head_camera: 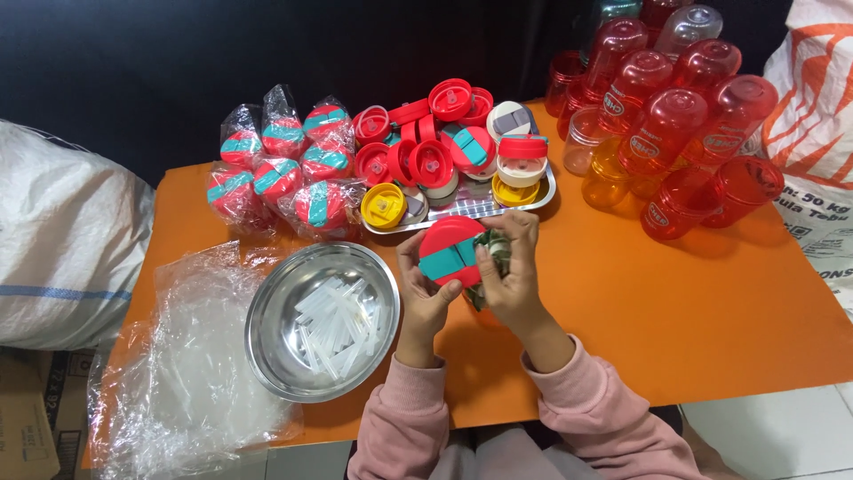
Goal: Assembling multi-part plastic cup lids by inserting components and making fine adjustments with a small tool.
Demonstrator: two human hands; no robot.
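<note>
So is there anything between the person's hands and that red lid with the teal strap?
Nothing visible. Both hands already touch the red lid: the left hand holds its lower left edge, and the right hand presses its right side with the thumb, fingers curled around something greenish behind it. The tray of lids lies beyond, apart.

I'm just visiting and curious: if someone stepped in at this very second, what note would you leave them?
Left hand and right hand together grip a red lid with teal flap on a bottle barely visible beneath.
Wrapped lids lie at the orange table's far left; loose lids fill the metal tray.
Steel bowl holds clear straws.
Empty red and orange bottles are stacked far right.
Plastic bags lie left.
</note>
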